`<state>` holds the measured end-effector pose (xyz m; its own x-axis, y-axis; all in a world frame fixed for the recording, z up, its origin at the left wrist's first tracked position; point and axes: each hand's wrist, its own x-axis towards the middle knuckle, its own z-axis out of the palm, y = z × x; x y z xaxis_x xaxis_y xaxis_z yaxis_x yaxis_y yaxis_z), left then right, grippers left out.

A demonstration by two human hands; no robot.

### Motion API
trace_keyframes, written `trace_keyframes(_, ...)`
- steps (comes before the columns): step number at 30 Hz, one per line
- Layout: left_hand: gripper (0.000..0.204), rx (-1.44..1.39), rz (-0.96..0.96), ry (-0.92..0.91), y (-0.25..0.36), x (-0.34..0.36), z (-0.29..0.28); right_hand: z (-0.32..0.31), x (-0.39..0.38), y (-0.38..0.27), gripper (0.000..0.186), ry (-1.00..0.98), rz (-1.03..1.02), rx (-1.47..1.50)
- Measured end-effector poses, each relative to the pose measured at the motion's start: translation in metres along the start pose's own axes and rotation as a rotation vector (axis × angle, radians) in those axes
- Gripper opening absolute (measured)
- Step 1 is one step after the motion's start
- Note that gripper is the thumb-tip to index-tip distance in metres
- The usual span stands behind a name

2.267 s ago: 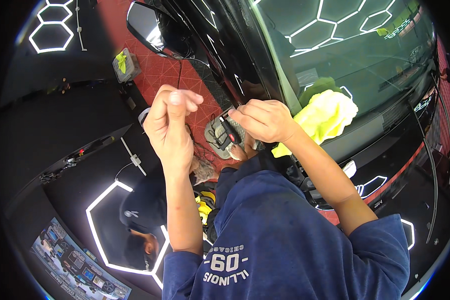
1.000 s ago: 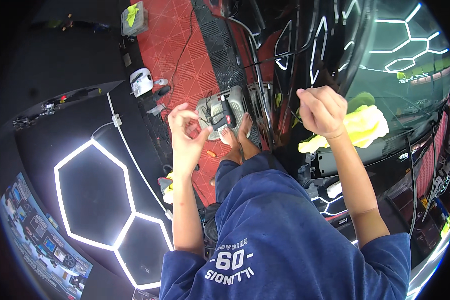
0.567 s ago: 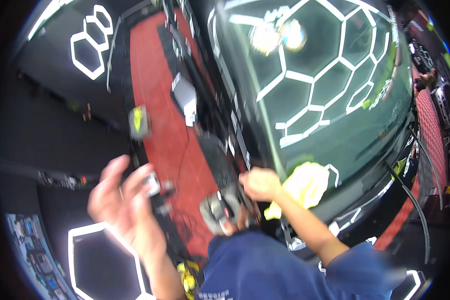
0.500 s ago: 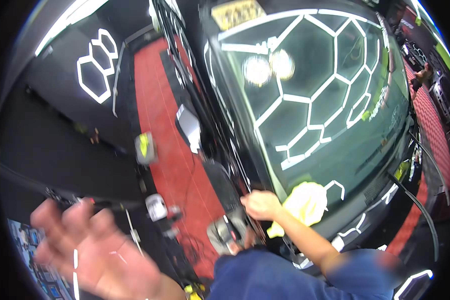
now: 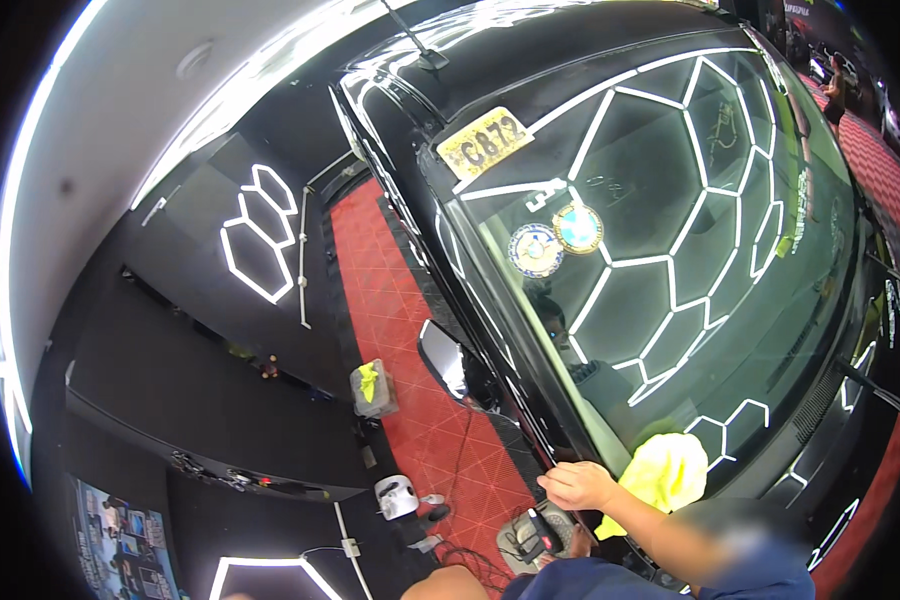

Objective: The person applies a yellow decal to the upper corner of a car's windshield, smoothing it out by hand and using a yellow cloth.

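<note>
Near the left front pillar (image 5: 525, 410) of a black car, my right hand (image 5: 575, 485) has its fingers pinched closed; anything inside them is hidden. A crumpled fluorescent yellow cloth (image 5: 660, 470) lies just beside it at the lower edge of the windshield (image 5: 730, 290). Only bits of my left arm and hand (image 5: 435, 585) show along the lower edge, with the fingers mostly out of frame. The side mirror (image 5: 445, 365) sticks out above and left of the right hand. Below it, a black handheld tool (image 5: 540, 530) rests on a grey step stool (image 5: 515, 555).
Red and dark floor tiles (image 5: 400, 300) run alongside the car. A bin with a yellow cloth (image 5: 370, 390), a white appliance (image 5: 395, 495) and cords are on the floor by a black wall with hexagon lights. Stickers (image 5: 535, 250) show on the glass. A person (image 5: 835, 90) stands at far right.
My view has swung up over the windshield and roof. My left hand has dropped mostly out of frame at the bottom; my right hand is now by the pillar, beside the cloth.
</note>
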<state>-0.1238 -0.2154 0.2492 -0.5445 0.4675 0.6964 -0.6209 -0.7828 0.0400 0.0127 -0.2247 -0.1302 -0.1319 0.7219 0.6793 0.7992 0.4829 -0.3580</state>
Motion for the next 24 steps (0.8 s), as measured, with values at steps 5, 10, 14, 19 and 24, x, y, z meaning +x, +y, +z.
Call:
trace_keyframes(5, 0.029, 0.001, -0.274, -0.253, -0.14, -0.028, -0.057, -0.007, -0.005, 0.005, 0.023, 0.033, 0.021, 0.005)
trace_keyframes(10, 0.023, 0.732, -0.484, -0.755, -0.308, -0.043, -0.103, -0.003, 0.006, -0.001, 0.019, 0.057, -0.005, 0.036)
trace_keyframes(14, 0.038, 1.069, -0.145, -1.306, -0.393, -0.03, -0.113, -0.001, 0.003, -0.001, 0.022, 0.104, 0.025, 0.078)
trace_keyframes(19, 0.035, 1.055, -0.047, -1.236, -0.418, -0.031, -0.123, -0.002, -0.002, 0.001, 0.026, 0.097, 0.034, 0.086)
trace_keyframes(24, 0.022, 0.951, -0.093, -1.142, -0.434, -0.037, -0.129, -0.002, 0.007, 0.004, 0.025, 0.084, 0.101, 0.152)
